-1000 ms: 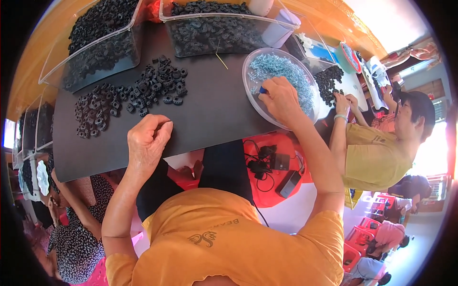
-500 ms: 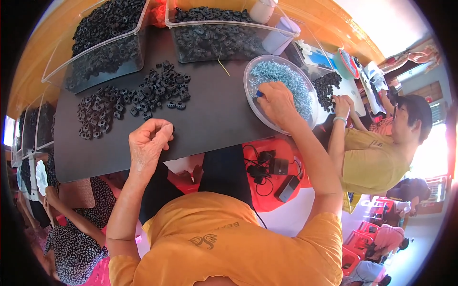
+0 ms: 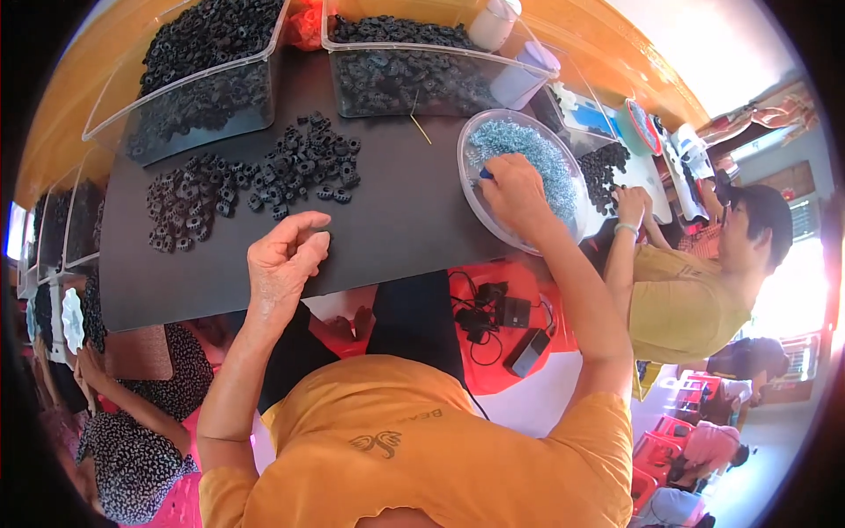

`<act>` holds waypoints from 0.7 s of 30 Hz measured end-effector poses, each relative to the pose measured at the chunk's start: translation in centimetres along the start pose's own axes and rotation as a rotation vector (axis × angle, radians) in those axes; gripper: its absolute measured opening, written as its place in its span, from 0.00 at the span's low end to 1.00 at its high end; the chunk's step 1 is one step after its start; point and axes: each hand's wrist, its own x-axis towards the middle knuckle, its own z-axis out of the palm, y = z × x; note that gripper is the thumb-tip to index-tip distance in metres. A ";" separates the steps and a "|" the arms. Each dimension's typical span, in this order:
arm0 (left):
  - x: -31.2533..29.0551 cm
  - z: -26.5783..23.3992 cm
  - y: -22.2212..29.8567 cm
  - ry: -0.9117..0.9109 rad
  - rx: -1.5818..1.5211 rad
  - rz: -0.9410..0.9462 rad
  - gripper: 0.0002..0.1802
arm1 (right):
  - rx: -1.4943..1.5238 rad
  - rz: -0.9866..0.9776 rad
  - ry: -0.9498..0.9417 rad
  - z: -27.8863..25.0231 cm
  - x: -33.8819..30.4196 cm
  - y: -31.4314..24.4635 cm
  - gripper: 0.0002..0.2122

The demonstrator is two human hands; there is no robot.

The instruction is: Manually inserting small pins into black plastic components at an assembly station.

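My left hand (image 3: 283, 264) hovers over the near edge of the dark table (image 3: 387, 224), thumb and bent forefinger curled around a small black plastic part (image 3: 328, 236) that is mostly hidden. My right hand (image 3: 515, 189) reaches into a round clear plastic basin (image 3: 468, 198) of small shiny bluish metal pieces (image 3: 550, 167). Its fingers are closed, with a small blue object (image 3: 486, 173) at their tips; its kind is too small to make out. Left of centre lies a loose pile of ridged black plastic parts (image 3: 308, 163), with another cluster (image 3: 180, 207) beside it.
Two clear bins (image 3: 207, 101) (image 3: 414, 84) full of black parts line the far side, near a white-lidded container (image 3: 528, 75). A thin yellowish stick (image 3: 422, 130) lies before them. A co-worker (image 3: 695, 282) sits at right. Below, a red stool (image 3: 493, 374) holds cables and small black boxes.
My left forefinger has lifted and straightened a little away from the thumb. My right hand stays over the basin with only a slight shift. The whole view has moved slightly.
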 end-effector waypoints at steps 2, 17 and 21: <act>0.1 0.0 -0.2 -0.004 -0.004 0.002 0.10 | 0.006 -0.023 0.032 -0.1 -0.1 0.3 0.06; -0.2 -0.1 -0.3 -0.016 -0.019 -0.016 0.11 | 0.071 0.171 -0.040 -0.7 -0.6 0.1 0.08; -0.2 0.0 -1.0 -0.003 -0.019 0.050 0.14 | 0.164 0.291 -0.078 -1.4 -0.2 -0.5 0.08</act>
